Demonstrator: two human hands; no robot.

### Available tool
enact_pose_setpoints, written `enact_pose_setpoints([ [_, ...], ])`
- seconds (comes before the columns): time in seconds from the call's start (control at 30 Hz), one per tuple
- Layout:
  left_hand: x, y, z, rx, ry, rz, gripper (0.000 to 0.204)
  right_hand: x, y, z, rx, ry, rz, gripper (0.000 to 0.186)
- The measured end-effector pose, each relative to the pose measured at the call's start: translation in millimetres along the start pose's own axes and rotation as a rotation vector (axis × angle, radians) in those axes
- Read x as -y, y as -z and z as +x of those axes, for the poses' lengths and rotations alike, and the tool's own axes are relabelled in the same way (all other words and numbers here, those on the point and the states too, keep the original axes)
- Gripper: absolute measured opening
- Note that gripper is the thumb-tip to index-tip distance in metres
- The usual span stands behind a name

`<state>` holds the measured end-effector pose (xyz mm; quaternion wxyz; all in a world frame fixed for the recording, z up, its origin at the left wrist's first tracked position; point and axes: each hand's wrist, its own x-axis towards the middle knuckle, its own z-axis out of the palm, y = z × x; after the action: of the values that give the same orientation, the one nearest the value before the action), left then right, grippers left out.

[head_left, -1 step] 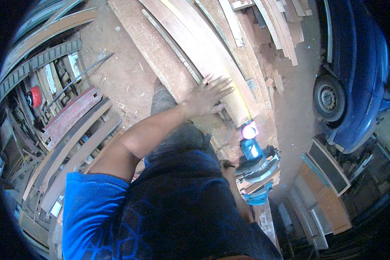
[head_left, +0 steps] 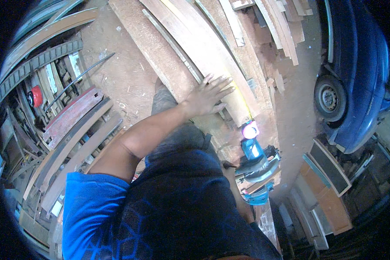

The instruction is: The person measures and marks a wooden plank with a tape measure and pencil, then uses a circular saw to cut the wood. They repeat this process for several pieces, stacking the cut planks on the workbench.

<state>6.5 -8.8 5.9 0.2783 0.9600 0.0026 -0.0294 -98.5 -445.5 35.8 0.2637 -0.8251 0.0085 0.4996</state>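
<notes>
The left hand [head_left: 209, 95] lies flat on a long pale wooden board [head_left: 206, 45], its fingers spread and not closed around anything. The board rests lengthwise on the sawdust-covered desk [head_left: 154, 50], and its near end is just beside the blue saw [head_left: 258, 166]. A thin yellow strip [head_left: 243, 100] runs along the board. The right hand [head_left: 228, 166] is near the saw, well apart from the left; I cannot tell its grip, because it is partly hidden.

Past the left hand [head_left: 208, 99], there is room to pass above the long board [head_left: 195, 34], but the blue saw [head_left: 252, 149] blocks its near end.
</notes>
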Motion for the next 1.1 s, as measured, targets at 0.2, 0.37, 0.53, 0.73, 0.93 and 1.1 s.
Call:
enact_pose_setpoints([
  [0.2,4,-7,-2,-0.020,0.001,-0.010,0.072,110,34,-16,-0.078,-0.473,0.688,0.024],
  [0.37,3,-7,0,-0.045,-0.003,-0.038,0.072,24,2,-20,-0.288,-0.376,0.469,0.021],
  [0.53,7,-6,-6,-0.040,0.017,-0.040,0.070,111,27,-6,-0.234,-0.086,0.348,0.023],
  [0.73,6,-10,-4,-0.036,-0.001,-0.100,0.070,247,43,40,-0.378,0.257,0.281,0.021],
  [0.93,5,-8,-5,-0.036,0.008,-0.058,0.069,324,49,116,-0.426,0.463,0.469,0.018],
  [1.1,4,-6,-1,-0.031,0.007,-0.006,0.067,308,49,135,-0.505,0.475,0.715,0.016],
])
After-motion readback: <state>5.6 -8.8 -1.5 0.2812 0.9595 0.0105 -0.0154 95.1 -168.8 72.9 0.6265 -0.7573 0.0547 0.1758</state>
